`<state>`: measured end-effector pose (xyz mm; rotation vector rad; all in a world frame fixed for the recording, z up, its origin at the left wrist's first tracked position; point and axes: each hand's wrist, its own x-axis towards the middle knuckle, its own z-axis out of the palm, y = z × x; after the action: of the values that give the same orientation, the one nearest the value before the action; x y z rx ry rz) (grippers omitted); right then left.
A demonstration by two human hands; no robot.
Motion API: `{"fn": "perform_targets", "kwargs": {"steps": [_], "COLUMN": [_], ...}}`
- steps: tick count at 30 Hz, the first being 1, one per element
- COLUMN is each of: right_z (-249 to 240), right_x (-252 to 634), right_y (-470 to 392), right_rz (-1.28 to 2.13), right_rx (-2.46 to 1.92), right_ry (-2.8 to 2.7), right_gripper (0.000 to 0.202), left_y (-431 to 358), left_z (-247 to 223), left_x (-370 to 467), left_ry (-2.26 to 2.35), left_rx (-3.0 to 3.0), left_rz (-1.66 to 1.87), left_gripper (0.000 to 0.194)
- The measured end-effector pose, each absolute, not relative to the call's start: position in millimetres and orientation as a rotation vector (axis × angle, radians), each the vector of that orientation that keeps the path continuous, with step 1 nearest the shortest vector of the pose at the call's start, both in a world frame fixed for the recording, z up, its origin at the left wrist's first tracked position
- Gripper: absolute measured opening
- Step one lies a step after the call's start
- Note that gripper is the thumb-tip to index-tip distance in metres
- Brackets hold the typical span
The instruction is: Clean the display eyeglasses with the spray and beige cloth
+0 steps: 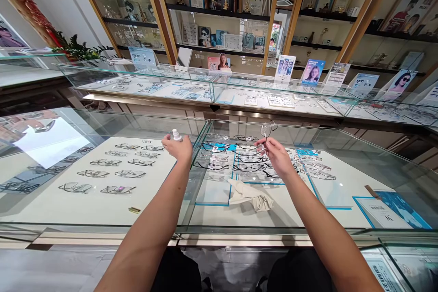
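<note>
My left hand (178, 148) is closed round a small white spray bottle (176, 135), its cap end showing above the fingers. Between the fingertips of my right hand (275, 155) is a pair of eyeglasses (266, 129), raised above the glass counter and turned on end, one lens up and one down by the fingers. A crumpled beige cloth (251, 196) lies on the counter below and between my hands. Under the glass, rows of eyeglasses (244, 160) sit beneath my right hand, and more frames (130, 174) are left of my left forearm.
The glass display counter (191, 228) spans the space before me. Behind it runs a second glass case (214, 91) topped with several advertising cards (313, 72). A brass-coloured lock (134, 210) is at the front left. Shelves with pictures (219, 13) line the wall.
</note>
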<state>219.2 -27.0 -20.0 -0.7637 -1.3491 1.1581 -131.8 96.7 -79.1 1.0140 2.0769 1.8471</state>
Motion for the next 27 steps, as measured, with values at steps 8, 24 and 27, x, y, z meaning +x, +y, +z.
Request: {"fn": "perform_targets", "kwargs": {"steps": [8, 24, 27], "right_z": [-15, -12, -13], "right_x": [228, 231, 231], "right_y": [-22, -19, -19], "right_rz": [1.184, 1.174, 1.174], "right_rx": [-0.689, -0.690, -0.697], "right_ry": [-1.223, -1.200, -1.191], "right_gripper": [0.024, 0.026, 0.025], "left_y": [31, -46, -43], "left_z": [-11, -20, -25], "left_x": [-76, 8, 8], "left_ry": [1.633, 0.745, 0.727], "left_rx": [1.722, 2.602, 2.593], "left_rz": [2.416, 0.093, 0.056], "left_gripper": [0.055, 0.036, 0.030]}}
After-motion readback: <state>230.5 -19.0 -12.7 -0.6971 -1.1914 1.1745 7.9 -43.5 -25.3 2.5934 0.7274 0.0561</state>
